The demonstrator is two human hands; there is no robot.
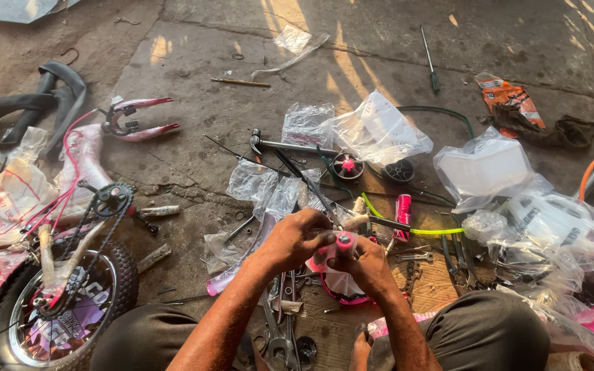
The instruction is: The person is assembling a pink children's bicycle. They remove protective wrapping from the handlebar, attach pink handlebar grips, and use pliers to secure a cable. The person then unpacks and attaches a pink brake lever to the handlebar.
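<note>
Pink round part [344, 241] sits between both hands, low in the middle of the view, above the person's knees. Its round end faces up toward the camera, and its long side seems to run down and left into thin clear-pink plastic [324, 260]; the fingers cover most of it, so its full shape is hard to tell. The left hand [295, 240] has its grip closed around the part from the left, with the thumb pressed on top near the round end. The right hand [366, 264] has its grip closed on it from the right and below. What the fingers do under the part is hidden. On the concrete floor [194, 62] just past the hands lie a yellow-green cable [434, 231], a pink tube [403, 208], and crinkled clear bags [379, 130]. A small bike wheel [56, 309] with a chain [101, 233] lies at the lower left, partly cut off by the edge. A green-handled screwdriver [430, 60] lies far up on the floor. Wrenches [280, 330] lie between the knees, partly hidden by the arms.
</note>
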